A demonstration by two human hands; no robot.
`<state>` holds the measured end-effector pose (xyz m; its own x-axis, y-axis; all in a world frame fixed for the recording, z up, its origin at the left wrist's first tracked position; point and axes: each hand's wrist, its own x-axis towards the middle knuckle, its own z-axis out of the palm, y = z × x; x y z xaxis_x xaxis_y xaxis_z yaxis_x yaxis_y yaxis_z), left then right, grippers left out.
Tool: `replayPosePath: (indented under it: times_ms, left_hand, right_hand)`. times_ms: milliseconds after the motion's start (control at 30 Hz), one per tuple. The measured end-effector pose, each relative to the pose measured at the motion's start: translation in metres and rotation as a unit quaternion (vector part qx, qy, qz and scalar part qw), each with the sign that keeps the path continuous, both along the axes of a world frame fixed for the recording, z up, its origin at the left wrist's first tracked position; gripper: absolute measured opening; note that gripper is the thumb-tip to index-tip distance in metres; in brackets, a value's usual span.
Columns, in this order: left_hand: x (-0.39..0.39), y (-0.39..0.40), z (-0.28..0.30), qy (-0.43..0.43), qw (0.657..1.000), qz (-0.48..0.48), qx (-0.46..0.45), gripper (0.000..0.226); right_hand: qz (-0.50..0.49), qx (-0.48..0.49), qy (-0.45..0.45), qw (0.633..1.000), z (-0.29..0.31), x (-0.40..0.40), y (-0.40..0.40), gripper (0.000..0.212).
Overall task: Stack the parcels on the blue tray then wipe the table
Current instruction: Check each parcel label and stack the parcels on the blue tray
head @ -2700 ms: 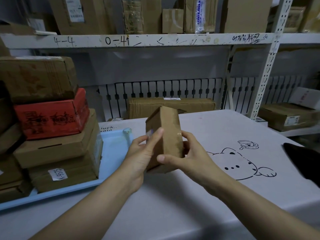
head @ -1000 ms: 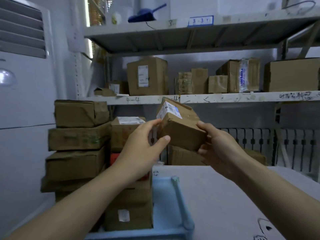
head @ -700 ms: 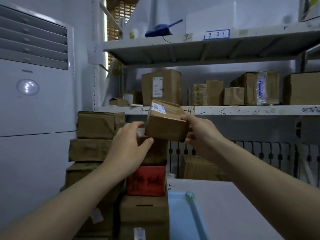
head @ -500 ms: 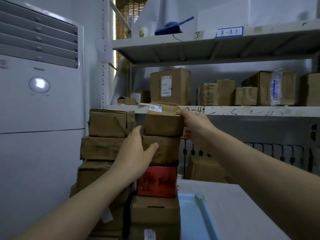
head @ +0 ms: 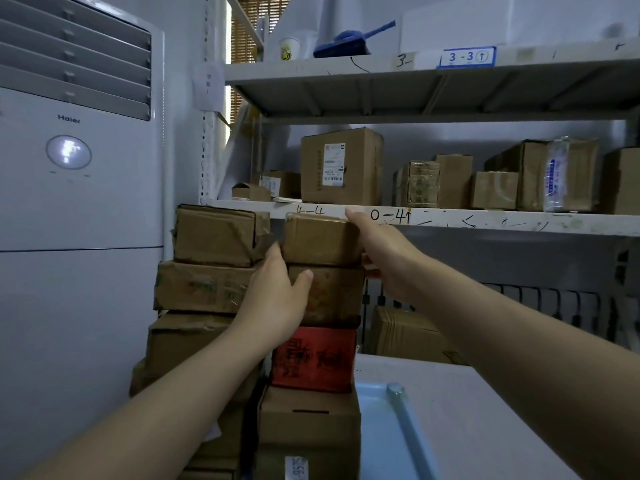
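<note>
A small brown parcel (head: 320, 239) rests on top of the right-hand stack, above a brown box (head: 334, 294) and a red box (head: 313, 358). My right hand (head: 384, 252) grips its right side, thumb up at the top edge. My left hand (head: 277, 299) presses flat, fingers apart, against the left side of the brown box under it, fingertips at the parcel's lower left corner. A second stack of brown boxes (head: 211, 261) stands to the left. Both stacks sit on the blue tray (head: 391, 431), whose right rim shows on the white table (head: 485, 410).
A tall white air conditioner (head: 79, 202) stands at the left. Metal shelving (head: 450, 218) with several cardboard boxes runs behind the stacks. A blue dustpan (head: 349, 41) lies on the upper shelf. Another carton (head: 408, 334) sits behind the table.
Both hands lifted the small parcel from table height up and left, then set it down on top of the right stack. My left hand slid off it onto the box below.
</note>
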<state>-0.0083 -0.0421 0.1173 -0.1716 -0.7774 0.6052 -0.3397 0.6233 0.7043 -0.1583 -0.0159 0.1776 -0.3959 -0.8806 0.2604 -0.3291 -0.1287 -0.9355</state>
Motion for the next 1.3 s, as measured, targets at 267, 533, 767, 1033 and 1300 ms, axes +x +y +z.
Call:
replayPosePath:
  times_ms: [267,533,767,1033,1300]
  left_hand:
    - [-0.007,-0.005,0.004,0.031,0.999,0.015,0.027,0.043]
    - [-0.01,0.0,-0.001,0.057,0.997,0.011,0.051,0.048]
    - [-0.01,0.01,0.0,0.085,0.995,-0.008,0.055,0.062]
    - [-0.011,0.023,-0.007,0.077,0.997,-0.004,0.009,0.082]
    - [-0.034,0.057,-0.035,0.027,0.98,0.051,-0.189,0.08]
  right_hand:
    - [0.012,-0.032,-0.01,0.999,-0.006,-0.003,0.001,0.055]
    - [0.035,-0.033,0.007,0.999,-0.015,-0.003,0.008,0.054]
    - [0.031,-0.029,0.014,0.999,-0.015,-0.002,0.019,0.053]
    - [0.01,-0.034,0.007,0.999,-0.018,-0.004,0.035,0.057]
    - [-0.01,-0.033,0.002,0.999,-0.037,-0.026,0.059,0.06]
